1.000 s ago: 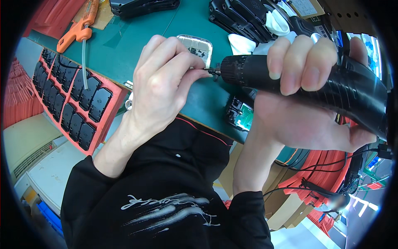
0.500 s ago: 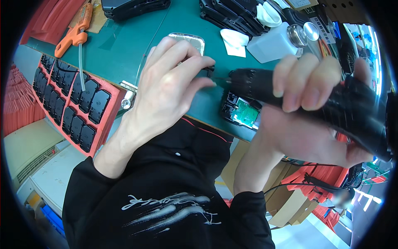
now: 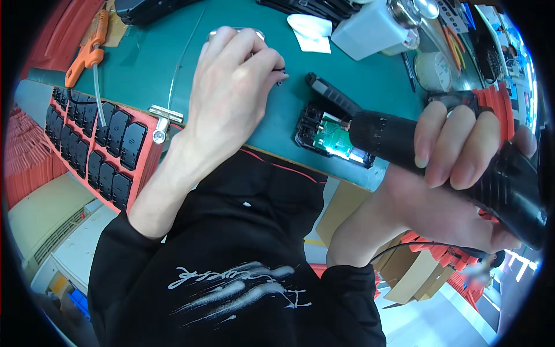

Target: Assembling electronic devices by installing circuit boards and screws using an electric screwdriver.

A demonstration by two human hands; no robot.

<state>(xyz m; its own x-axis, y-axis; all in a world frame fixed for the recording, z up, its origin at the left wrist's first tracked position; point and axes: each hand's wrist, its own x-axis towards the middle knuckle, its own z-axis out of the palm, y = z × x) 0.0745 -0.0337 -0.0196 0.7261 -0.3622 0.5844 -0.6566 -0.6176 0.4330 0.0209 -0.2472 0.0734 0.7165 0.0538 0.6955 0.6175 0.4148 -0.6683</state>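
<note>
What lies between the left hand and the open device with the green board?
Just bare green tabletop between the left hand and the open device, in the head view.

Black power tool [image 3: 384, 134], green circuit board [image 3: 332, 137]

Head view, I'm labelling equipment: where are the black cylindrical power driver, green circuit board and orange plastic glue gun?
Power driver [image 3: 388, 139]: head view, front barrel.
Circuit board [image 3: 333, 136]: head view, green face.
Glue gun [image 3: 88, 56]: head view, orange body.
</note>
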